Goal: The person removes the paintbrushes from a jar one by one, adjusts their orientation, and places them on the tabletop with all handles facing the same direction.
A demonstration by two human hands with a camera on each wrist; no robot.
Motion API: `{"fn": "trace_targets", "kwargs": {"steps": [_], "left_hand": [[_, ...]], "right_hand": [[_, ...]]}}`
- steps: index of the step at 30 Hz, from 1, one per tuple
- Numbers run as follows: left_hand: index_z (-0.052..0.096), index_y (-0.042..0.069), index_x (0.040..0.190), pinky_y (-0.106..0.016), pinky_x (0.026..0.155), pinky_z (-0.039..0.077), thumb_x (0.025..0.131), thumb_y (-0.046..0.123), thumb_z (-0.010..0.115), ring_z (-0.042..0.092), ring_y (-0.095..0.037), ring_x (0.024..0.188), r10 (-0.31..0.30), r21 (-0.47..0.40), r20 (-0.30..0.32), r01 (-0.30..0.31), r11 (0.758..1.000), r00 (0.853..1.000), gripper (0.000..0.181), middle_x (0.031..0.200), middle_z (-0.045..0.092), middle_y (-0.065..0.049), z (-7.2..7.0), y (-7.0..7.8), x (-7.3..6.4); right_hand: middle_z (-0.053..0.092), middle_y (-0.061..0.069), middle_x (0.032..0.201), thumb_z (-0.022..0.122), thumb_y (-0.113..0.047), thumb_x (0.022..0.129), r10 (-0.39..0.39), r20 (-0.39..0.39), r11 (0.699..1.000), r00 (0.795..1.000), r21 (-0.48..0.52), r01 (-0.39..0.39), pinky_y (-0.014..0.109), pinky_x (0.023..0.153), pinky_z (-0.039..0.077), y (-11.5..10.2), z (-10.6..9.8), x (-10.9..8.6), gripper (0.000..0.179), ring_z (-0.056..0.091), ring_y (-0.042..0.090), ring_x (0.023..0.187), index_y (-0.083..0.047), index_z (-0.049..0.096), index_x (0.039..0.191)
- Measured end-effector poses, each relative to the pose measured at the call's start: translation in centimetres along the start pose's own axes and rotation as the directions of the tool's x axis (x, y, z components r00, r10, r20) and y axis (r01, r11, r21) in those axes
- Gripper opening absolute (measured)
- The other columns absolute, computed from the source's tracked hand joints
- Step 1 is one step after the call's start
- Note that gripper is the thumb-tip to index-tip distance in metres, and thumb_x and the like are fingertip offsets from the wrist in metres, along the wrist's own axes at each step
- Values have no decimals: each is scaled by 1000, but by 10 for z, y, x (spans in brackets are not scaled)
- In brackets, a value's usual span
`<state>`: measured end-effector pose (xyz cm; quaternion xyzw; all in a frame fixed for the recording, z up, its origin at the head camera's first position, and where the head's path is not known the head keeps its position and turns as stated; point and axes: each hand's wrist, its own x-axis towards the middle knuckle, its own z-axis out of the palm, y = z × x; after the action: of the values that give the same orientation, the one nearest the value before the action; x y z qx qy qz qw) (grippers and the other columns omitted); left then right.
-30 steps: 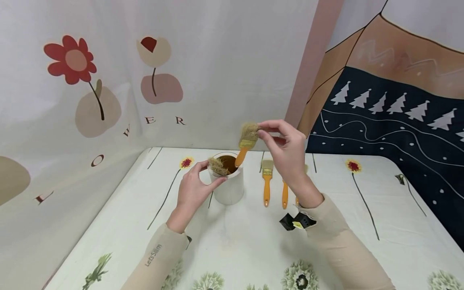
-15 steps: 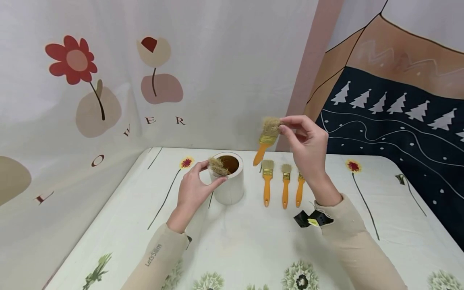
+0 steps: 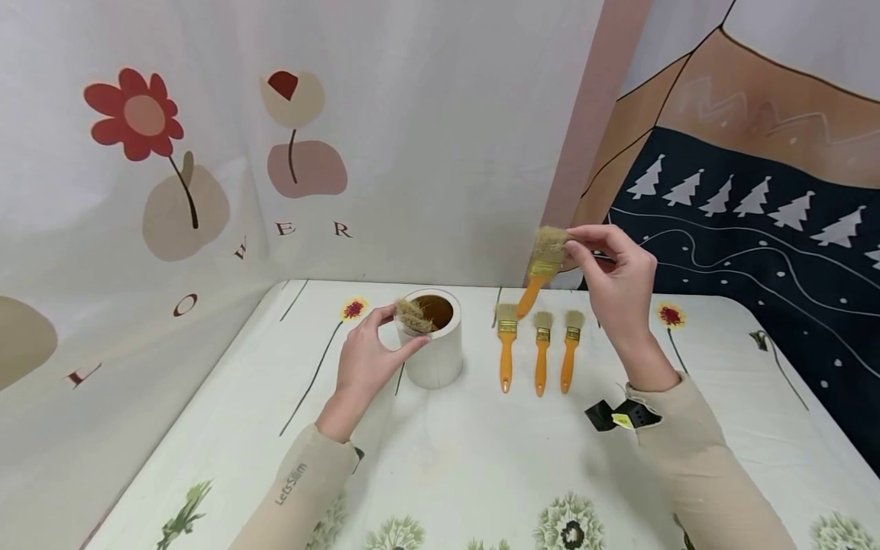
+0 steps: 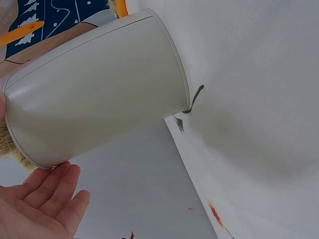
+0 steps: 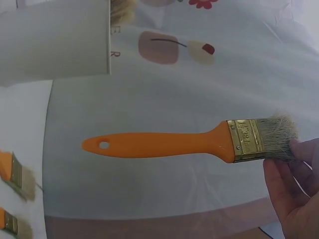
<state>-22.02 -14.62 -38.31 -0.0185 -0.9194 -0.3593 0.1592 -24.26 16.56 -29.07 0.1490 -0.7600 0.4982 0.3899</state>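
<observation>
L hand (image 3: 367,355) is gripping the rim of a white cylindrical container w/ brown interior (image 3: 436,365), thumb & forefinger spanning its L side; container is standing upright near the table's far edge, L of middle. Tan bristle tuft (image 3: 414,315) is projecting above the rim btwn that thumb & forefinger; its lower part is hidden inside. R hand (image 3: 619,279) is pinching, thumb vs. forefinger, the bristle end of a flat paintbrush w/ orange handle, gold-coloured metal ferrule & tan bristles (image 3: 545,269). Held brush is hanging in air by the table's far edge, R of container, bristles up, handle slanting down-L. Three smaller-looking orange-handled brushes (L (image 3: 506,345), mid. (image 3: 542,353), R (image 3: 572,351)) are lying in a row below it, well R of container, bristles twd far edge, handles twd near edge. White flower-print cloth (image 3: 440,451) is covering the table; printed curtain (image 3: 440,153) is hanging behind the far edge.
</observation>
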Motion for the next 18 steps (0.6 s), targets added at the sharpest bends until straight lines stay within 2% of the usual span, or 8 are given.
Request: {"fn": "trace_targets", "kwargs": {"steps": [4,6,12,18], "left_hand": [[56,9,137,-51,101,48,75,52,83,58,-34,127,1,-1,-1,-1,1000,1000,80,134,65,-12,0,0,0],[56,9,137,-51,102,48,75,52,83,58,-34,128,1,1,-2,-1,1000,1000,80,134,65,-12,0,0,0],[56,9,137,-52,102,48,75,52,83,58,-35,127,3,2,-4,-3,1000,1000,81,134,65,-12,-1,0,-1],[56,9,137,-51,101,48,75,52,83,58,-34,127,3,-2,0,-3,1000,1000,81,135,65,-12,0,0,0]], "right_hand": [[63,-31,96,70,-8,92,32,3,999,999,-23,-32,7,75,52,6,-7,0,18,65,-8,91,2,72,107],[65,-26,97,70,-9,92,48,4,998,999,-39,-48,6,75,51,10,-10,0,18,64,-9,91,1,72,107],[74,7,103,69,-8,92,86,8,994,996,-73,-86,5,75,51,24,-19,1,17,63,-16,88,0,72,107],[73,6,105,69,-9,92,137,10,984,991,-115,-134,4,76,51,42,-28,0,19,63,-15,88,-1,73,109]]}}
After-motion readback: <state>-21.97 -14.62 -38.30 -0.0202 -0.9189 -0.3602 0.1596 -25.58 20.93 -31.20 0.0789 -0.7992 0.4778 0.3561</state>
